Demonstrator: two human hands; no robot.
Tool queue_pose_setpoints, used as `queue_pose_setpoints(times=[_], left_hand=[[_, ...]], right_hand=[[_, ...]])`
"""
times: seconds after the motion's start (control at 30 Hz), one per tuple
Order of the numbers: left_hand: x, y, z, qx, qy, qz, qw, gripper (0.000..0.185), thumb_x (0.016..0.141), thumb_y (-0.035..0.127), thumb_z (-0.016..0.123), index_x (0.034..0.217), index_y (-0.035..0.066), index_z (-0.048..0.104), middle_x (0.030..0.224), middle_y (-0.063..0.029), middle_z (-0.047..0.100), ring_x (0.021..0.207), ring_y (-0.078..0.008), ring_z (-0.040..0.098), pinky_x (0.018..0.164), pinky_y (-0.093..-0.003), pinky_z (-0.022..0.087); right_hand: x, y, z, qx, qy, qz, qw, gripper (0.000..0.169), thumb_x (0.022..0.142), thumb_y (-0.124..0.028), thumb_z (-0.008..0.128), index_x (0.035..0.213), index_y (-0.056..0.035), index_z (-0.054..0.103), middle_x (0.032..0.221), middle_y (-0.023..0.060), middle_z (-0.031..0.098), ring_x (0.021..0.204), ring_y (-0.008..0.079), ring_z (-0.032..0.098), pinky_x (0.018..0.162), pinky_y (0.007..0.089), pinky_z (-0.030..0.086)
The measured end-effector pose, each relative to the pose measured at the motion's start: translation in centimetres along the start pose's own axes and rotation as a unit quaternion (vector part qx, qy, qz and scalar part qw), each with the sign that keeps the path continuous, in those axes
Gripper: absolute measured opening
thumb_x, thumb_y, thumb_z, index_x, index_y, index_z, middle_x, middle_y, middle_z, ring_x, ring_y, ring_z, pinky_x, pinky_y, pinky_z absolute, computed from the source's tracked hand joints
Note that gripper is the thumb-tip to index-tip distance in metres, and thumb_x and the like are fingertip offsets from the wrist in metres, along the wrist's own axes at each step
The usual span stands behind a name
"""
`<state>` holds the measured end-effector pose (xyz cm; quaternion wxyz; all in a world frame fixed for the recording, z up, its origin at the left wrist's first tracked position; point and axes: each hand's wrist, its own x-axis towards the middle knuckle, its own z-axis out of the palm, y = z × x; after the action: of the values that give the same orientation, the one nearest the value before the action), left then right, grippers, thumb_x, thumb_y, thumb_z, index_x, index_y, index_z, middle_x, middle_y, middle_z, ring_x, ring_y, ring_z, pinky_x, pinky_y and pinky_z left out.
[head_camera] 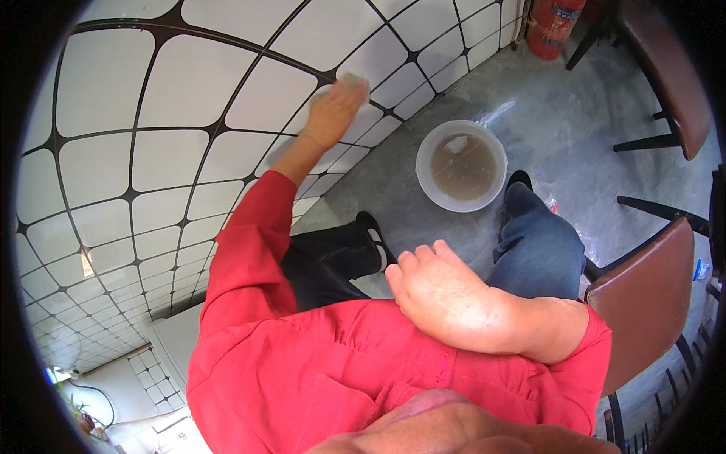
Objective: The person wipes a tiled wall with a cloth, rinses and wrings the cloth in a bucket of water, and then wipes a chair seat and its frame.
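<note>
My left hand (332, 116) reaches out to the white tiled wall (195, 79) and presses a pale cloth (357, 85) near a dark tile joint. The hand is slightly blurred, and the cloth is partly hidden under its fingers. In front of my belly, my right hand (445, 295) hangs with bent fingers, its back towards me. Its palm is hidden, and nothing shows in it. Beyond it, a white plastic bucket (425, 184) of murky brownish water stands on the floor near my feet.
Brown padded chairs (646, 306) with black legs stand on the right. A red fire extinguisher (551, 28) is beside the wall at the top. The grey floor (561, 136) looks shiny, with clear plastic scraps near my right leg. A white cabinet-like surface (180, 335) lies at lower left.
</note>
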<state>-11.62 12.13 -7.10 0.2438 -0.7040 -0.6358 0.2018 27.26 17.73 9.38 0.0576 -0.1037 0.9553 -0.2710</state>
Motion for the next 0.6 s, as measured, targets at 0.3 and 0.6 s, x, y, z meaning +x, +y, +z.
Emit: queue_pose_setpoints(times=[0.3, 0.6], left_hand=[[13.2, -3.9, -8.0, 0.072, 0.163, -0.086, 0.980, 0.056, 0.087, 0.026, 0.063, 0.140, 0.013, 0.052, 0.146, -0.0074, 0.050, 0.139, -0.0250, 0.042, 0.115, -0.0491, 0.030], [13.3, 7.9, 10.6, 0.062, 0.096, 0.081, 0.990, 0.054, 0.092, 0.032, 0.059, 0.142, 0.012, 0.051, 0.151, -0.0074, 0.046, 0.142, -0.0235, 0.039, 0.117, -0.0503, 0.027]], right_hand=[[0.3, -0.1, 0.4, -0.010, 0.022, 0.007, 1.000, 0.014, 0.076, -0.015, 0.061, 0.085, -0.0044, 0.058, 0.079, 0.0093, 0.057, 0.076, 0.0227, 0.057, 0.071, 0.0363, 0.045], [0.9, 1.6, 0.5, 0.087, -0.035, 0.109, 0.990, 0.025, 0.080, -0.017, 0.057, 0.098, -0.0002, 0.063, 0.089, 0.0103, 0.061, 0.081, 0.0236, 0.058, 0.080, 0.0364, 0.046]])
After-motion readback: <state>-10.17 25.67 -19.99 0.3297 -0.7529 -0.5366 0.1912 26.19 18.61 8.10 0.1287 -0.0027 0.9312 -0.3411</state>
